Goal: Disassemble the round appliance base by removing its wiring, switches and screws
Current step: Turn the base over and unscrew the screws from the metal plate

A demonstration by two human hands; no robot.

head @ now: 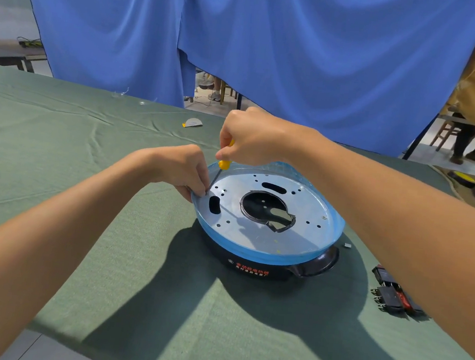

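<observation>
Green cloth covers the table [110, 225], and a blue curtain [329, 58] hangs behind it. I see the round appliance base [254, 233] lying upside down at centre, metal plate up. The right hand [252, 136] is wrapped round a yellow-handled screwdriver [224, 164]. Its shaft slants down and left to the plate's left rim. The left hand [185, 166], nearer that rim, pinches the shaft at its tip. I judge the next turn must follow that slant.
</observation>
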